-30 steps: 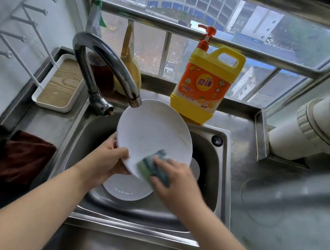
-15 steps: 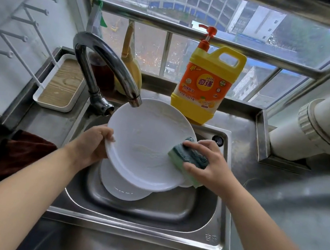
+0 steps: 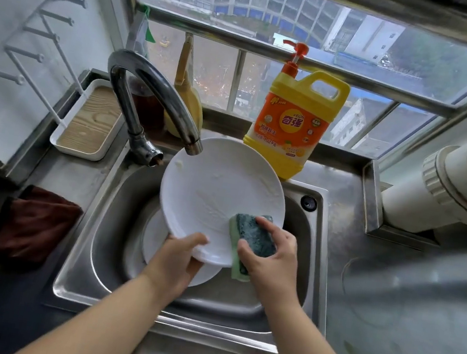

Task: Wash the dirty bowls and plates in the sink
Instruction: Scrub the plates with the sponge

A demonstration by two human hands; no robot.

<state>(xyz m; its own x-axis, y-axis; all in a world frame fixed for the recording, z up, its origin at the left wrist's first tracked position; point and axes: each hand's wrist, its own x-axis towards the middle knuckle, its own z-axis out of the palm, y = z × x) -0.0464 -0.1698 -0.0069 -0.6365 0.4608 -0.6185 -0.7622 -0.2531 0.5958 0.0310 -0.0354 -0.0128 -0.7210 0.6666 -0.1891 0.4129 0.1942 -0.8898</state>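
left arm: bare from the lower frame edge up to the wrist, no sleeve in view
right arm: bare in the same way, no sleeve or cuff showing along its length
left hand (image 3: 180, 255): bare, no glove; no ring, band or watch shows at the wrist or on the visible thumb
right hand (image 3: 269, 259): bare, no glove; nothing worn on the fingers (image 3: 263, 223) or wrist that can be seen
nails: short where they show, too small to tell more
clothing: cannot tell; the upper arms and shoulders lie outside the frame
markings: no tattoo, plaster or jewellery visible on either forearm
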